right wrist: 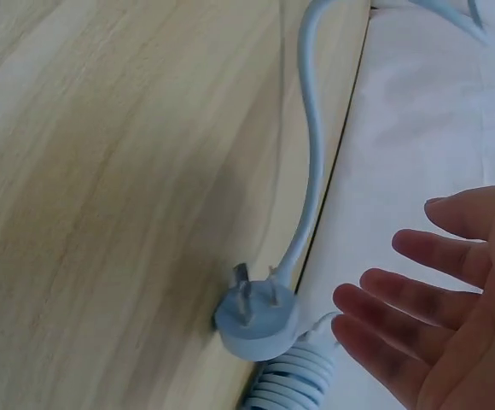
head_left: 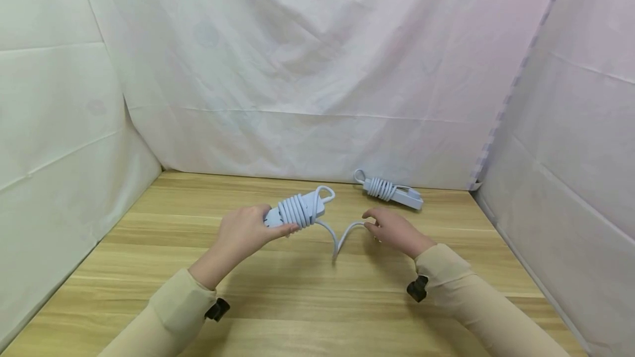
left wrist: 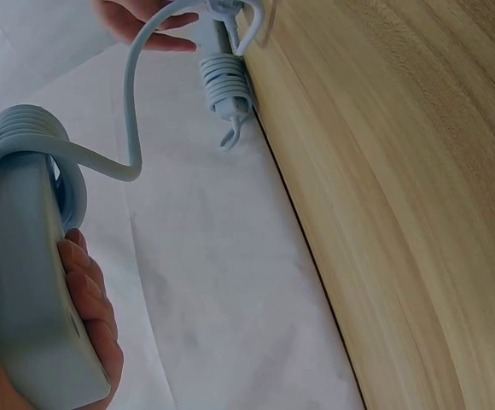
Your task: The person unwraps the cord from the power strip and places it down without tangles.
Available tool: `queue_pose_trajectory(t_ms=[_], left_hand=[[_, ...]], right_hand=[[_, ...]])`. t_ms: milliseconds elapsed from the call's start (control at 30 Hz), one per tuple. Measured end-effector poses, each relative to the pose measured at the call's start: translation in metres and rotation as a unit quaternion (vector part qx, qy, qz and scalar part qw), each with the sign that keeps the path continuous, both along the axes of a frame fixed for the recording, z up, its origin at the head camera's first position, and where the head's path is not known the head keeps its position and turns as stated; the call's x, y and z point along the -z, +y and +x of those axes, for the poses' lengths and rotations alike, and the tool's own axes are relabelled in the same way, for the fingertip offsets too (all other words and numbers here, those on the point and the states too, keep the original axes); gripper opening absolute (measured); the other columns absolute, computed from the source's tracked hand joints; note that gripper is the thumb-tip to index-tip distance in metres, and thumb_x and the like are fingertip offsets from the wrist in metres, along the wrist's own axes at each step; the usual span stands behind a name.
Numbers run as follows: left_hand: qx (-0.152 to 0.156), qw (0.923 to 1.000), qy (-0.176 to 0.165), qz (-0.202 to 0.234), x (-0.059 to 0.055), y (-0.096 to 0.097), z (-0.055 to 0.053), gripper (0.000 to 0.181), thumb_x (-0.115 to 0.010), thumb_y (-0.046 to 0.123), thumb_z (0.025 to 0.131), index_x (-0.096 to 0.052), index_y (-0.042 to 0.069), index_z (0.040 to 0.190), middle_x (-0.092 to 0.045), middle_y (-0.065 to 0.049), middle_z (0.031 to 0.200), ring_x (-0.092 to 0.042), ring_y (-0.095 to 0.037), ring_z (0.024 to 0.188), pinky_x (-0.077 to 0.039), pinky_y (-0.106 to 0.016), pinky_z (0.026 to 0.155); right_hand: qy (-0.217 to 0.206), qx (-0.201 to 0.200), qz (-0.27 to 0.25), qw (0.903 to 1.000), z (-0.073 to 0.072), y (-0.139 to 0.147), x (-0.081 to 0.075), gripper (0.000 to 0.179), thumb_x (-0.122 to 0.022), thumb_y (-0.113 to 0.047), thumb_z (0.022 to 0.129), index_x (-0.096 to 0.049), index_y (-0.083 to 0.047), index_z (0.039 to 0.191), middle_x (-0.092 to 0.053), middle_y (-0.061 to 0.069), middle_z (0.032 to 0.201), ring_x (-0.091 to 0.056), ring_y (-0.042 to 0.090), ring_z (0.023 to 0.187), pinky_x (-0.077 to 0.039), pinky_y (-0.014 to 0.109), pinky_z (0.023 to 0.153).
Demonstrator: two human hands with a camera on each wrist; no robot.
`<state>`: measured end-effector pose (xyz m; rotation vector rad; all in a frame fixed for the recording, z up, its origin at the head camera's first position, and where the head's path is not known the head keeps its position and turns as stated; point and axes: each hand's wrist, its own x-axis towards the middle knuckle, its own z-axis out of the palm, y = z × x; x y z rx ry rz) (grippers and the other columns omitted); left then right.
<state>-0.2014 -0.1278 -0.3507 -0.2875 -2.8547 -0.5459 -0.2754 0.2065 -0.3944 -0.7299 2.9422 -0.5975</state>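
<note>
Left hand (head_left: 245, 230) here has its fingers wrapped round a pale power strip (head_left: 315, 203), held up over the wooden table (head_left: 307, 307) — cord (head_left: 295, 211) wound round it, loose end trailing toward the right hand (head_left: 394, 230). Fingers there are spread, pretty straight, just beside the plug (right wrist: 256, 318). A second strip (head_left: 407, 198) lies near the curtain (head_left: 307, 70).

White fabric backdrop (head_left: 297, 70): brightly lit, tinged pink toward upper right.
Yellow wood-grain tabletop (head_left: 317, 313): crossed by soft shadows.
Left wrist view: dimly exposed.
</note>
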Motion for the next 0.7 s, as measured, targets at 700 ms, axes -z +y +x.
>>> queue_pose_trajectory(t_ms=[700], left_hand=[[-0.031,0.9991,-0.022,0.019,-0.001,0.005,-0.006,0.071,-0.054,0.085,0.07,-0.06,0.016,0.081,-0.053,0.002,0.062,-0.049,-0.016,0.053,-0.036,-0.031,0.044]], right_hand=[[0.114,-0.085,-0.068,0.9876,0.065,-0.045,-0.033,0.023,-0.062,-0.022,0.097,-0.067,-0.011,0.117,-0.062,0.001,0.116,-0.063,0.017,0.098,-0.05,0.039,0.084]])
